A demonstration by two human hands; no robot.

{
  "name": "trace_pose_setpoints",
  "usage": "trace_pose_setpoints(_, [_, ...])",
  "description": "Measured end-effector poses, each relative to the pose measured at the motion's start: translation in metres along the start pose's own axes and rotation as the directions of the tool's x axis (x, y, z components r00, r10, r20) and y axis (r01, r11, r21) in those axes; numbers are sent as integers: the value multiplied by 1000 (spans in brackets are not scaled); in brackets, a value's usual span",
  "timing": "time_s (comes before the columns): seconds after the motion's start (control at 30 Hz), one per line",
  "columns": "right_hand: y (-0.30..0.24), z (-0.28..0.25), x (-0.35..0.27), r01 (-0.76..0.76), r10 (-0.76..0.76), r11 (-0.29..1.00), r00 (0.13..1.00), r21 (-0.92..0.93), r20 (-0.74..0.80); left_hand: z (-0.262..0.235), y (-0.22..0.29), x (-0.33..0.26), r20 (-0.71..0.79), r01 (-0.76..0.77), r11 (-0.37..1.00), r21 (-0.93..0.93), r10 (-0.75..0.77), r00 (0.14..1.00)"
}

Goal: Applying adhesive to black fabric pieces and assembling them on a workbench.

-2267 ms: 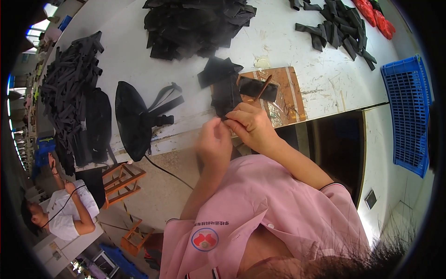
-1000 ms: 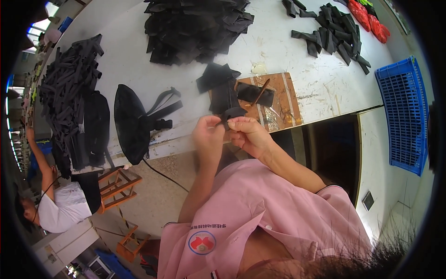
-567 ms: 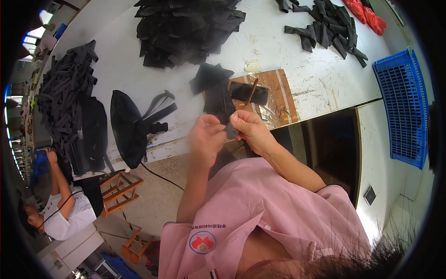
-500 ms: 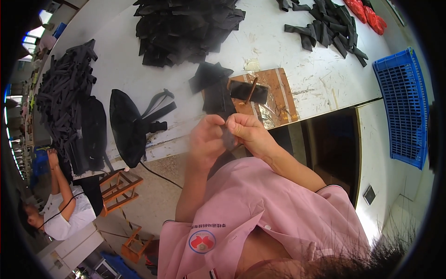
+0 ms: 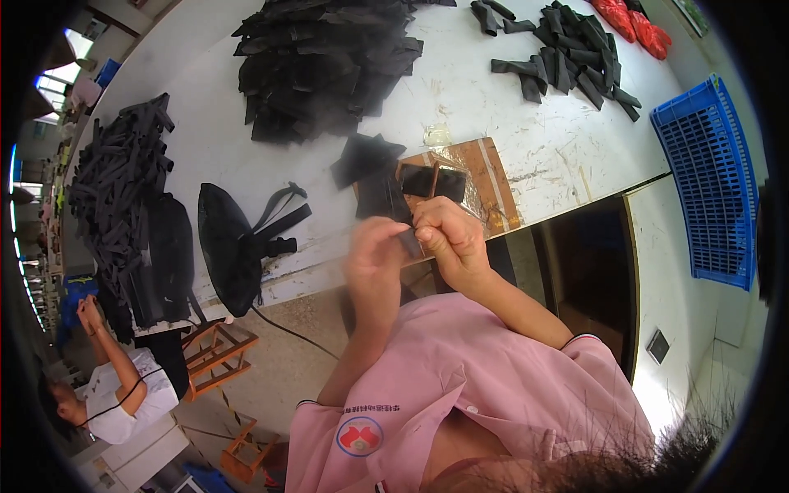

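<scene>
Close together at the table's front edge, both hands pinch a small black fabric piece, largely covered by the fingers. My left hand is smeared by motion, its fingertips meeting the right ones. My right hand is curled, thumb against the bent fingers. Just beyond them, black fabric pieces lie on the table. A brown board with shiny tape holds a dark rectangular block, and a thin brown stick lies across that block.
A large stack of black fabric pieces covers the back of the white table. Black strips heap at left, beside a black strapped item. Rolled black pieces and a blue crate are right. A co-worker is at far left.
My hands have shifted slightly to the right, and the right fingers have curled in more. The brown stick appears more upright. The whole view has tilted slightly.
</scene>
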State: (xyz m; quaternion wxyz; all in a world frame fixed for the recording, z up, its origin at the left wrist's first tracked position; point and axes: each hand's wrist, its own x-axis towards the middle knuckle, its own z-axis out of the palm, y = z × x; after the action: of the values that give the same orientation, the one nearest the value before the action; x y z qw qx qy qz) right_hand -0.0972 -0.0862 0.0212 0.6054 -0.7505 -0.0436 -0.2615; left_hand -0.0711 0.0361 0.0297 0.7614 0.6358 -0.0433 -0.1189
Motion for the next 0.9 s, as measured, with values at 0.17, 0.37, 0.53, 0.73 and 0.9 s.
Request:
trace_pose_setpoints(0.17, [-24, -16, 15, -205, 206, 978, 977, -24, 46, 5, 17, 11, 199, 163, 933, -321, -102, 975])
trace_pose_setpoints(0.37, [-56, -47, 61, -443, 408, 864, 895, 241, 182, 36, 79, 34, 709, 659, 365, -657, 5, 705])
trace_pose_setpoints(0.53, [-15, -56, 77, -620, 531, 757, 768, 207, 359, 25, 33, 62, 645, 647, 323, -691, -130, 753])
trace_pose_setpoints(0.73, [24, -48, 52, -670, 540, 631, 741, 390, 399, 15, -19, 71, 636, 683, 318, -657, -253, 729])
trace_pose_setpoints(0.9, [7, -50, 79, -612, 458, 743, 761, 273, 459, 22, -9, 79, 647, 650, -53, -758, -185, 740])
